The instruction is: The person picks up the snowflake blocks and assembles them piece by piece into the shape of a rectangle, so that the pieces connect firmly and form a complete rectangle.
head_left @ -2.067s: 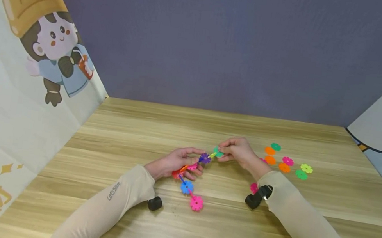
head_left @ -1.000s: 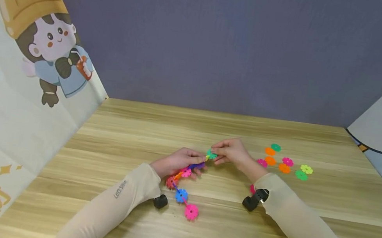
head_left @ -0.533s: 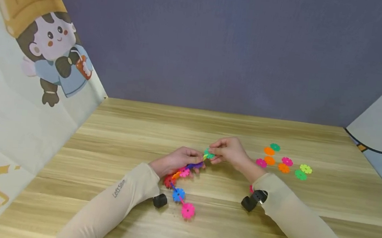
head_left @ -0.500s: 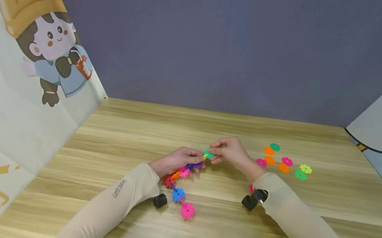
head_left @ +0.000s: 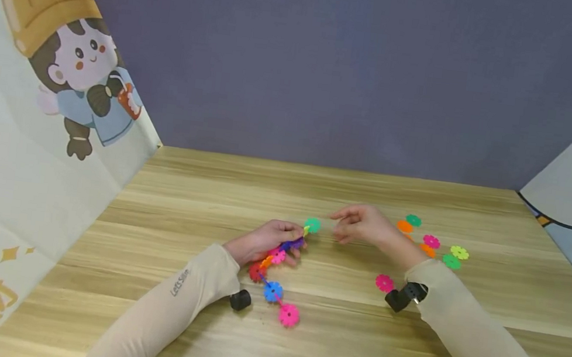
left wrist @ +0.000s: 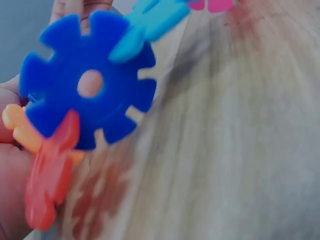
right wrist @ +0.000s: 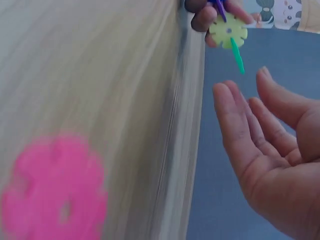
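My left hand [head_left: 269, 241] grips a chain of notched plastic discs near its upper end. A green disc [head_left: 313, 225] sits at that end, slotted into a yellow disc [right wrist: 228, 31] by the fingertips. Below the hand the chain runs through purple, pink, orange and red pieces to a blue disc [head_left: 273, 291] and a pink disc [head_left: 288, 315]. In the left wrist view a dark blue disc [left wrist: 60, 90] joins a red one [left wrist: 47, 185]. To the right, my right hand [head_left: 362, 225] is apart from the green disc, fingers loosely bent, holding nothing.
Loose discs lie on the wooden table [head_left: 199, 192] at the right, among them a green disc [head_left: 413, 220], an orange disc [head_left: 405, 225], a pink disc [head_left: 431, 241] and a yellow disc [head_left: 459, 253]. Nearer lies another pink disc [head_left: 384, 283]. A dark panel [head_left: 340, 73] stands behind.
My right hand has let go of the green disc and moved right. The green disc stays on the chain's end. My left hand keeps its grip, nearly still over the last second.
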{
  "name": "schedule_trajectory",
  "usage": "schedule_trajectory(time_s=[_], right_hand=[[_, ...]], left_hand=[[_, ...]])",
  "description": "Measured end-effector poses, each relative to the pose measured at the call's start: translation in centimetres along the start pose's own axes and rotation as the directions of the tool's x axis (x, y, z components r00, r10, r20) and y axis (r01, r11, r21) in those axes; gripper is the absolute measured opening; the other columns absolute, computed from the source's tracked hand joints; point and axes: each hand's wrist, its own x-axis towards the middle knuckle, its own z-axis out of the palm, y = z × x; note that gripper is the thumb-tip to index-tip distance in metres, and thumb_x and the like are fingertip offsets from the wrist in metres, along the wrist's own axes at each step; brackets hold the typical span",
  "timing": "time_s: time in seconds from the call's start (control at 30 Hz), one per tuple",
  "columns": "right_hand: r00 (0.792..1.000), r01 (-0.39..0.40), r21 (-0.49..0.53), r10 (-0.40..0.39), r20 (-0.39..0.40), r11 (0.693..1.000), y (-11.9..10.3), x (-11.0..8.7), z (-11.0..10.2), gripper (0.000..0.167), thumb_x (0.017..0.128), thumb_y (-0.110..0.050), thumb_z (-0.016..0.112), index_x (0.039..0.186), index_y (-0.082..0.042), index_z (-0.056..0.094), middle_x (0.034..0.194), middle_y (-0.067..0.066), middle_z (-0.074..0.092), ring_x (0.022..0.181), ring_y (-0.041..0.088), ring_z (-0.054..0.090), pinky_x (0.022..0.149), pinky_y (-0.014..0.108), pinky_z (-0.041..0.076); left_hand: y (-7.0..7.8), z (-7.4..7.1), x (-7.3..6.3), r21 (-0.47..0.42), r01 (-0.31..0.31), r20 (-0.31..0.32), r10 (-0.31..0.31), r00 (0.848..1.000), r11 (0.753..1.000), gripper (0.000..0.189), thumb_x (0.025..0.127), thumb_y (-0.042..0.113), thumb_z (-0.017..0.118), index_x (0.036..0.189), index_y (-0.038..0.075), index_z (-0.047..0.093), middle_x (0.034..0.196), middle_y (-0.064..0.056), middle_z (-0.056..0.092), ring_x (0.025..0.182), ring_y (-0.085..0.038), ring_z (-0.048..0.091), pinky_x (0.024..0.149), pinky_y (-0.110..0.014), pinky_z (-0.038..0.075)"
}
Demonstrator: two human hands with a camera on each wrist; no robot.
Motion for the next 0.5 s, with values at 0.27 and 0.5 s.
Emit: schedule_trajectory(time_s=[0.27, 0.5], right_hand=[[0.994, -0.073, -0.022, 0.075, 0.074, 0.997, 1.1, -1.5, -2.4, 0.047, 0.087, 0.006, 0.070, 0.128, 0.019, 0.051, 0.098, 0.019, 0.069, 0.084, 0.026, 0.071, 0.080, 0.043, 0.061], [0.978, -0.068, -0.091, 0.084, 0.192, 0.994, 1.8, -2.9, -4.3, 0.051, 0.079, 0.006, 0.076, 0.123, 0.020, 0.054, 0.100, 0.021, 0.069, 0.084, 0.023, 0.069, 0.077, 0.036, 0.061]], left_hand=[[0.2, -0.4, 0.5, -0.106, -0.001, 0.005, 0.001, 1.000, 0.994, 0.022, 0.108, 0.010, 0.041, 0.120, -0.007, 0.050, 0.095, -0.010, 0.061, 0.075, -0.017, 0.066, 0.070, -0.035, 0.062], [0.3, -0.3, 0.9, -0.144, -0.011, -0.011, 0.010, 1.000, 0.990, 0.023, 0.109, 0.013, 0.041, 0.122, -0.004, 0.047, 0.104, -0.012, 0.062, 0.076, -0.018, 0.067, 0.070, -0.033, 0.062]])
